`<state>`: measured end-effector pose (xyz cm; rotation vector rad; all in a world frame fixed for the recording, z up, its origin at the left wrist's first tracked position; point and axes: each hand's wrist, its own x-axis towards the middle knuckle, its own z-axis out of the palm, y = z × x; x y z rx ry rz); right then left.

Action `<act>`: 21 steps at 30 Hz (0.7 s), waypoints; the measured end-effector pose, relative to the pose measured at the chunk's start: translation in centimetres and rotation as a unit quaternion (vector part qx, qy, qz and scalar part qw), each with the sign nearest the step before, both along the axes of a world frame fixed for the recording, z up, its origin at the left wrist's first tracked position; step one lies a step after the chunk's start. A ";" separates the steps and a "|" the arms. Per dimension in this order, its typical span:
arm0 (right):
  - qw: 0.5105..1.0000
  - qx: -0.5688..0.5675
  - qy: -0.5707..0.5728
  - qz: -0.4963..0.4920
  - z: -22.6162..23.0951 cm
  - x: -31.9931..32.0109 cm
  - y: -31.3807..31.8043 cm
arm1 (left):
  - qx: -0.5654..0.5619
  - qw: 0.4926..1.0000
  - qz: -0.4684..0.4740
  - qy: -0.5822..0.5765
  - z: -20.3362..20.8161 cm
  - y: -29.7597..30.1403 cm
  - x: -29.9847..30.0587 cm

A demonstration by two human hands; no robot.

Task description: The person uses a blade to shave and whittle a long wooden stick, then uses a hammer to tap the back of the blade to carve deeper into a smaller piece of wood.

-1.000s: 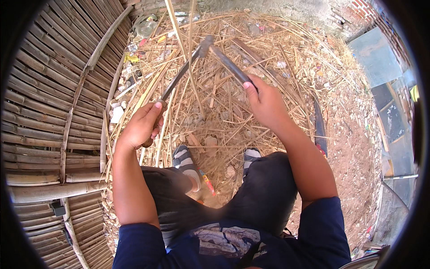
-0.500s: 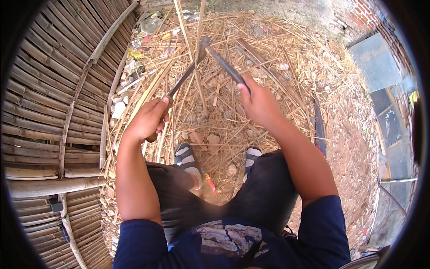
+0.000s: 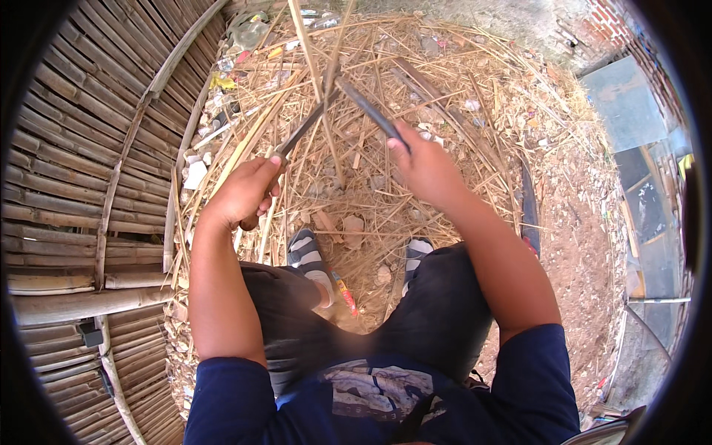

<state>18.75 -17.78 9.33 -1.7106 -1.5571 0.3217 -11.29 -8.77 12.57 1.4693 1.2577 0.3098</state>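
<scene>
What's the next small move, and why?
Probably a light tap with the hammer near the far end of the knife: it crosses the bamboo strips where they fork, the left hand holds the knife, and the hammer in the right hand reaches that end.

On my left I have a slatted wall of weathered brown bamboo (image 3: 70, 174). Around me spreads a reddish-brown dirt floor (image 3: 582, 259), littered with straw-coloured splinters (image 3: 482, 137). Ahead I see a rough grey plaster wall (image 3: 493, 21) with exposed red brick (image 3: 608, 24); flat blue-grey sheets (image 3: 627, 104) lie right, in bright daylight.
</scene>
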 end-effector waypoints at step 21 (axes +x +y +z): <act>0.991 -0.124 -0.041 0.017 0.2 -0.9 1.1 | -0.015 0.999 0.018 0.027 -0.9 0.2 0.0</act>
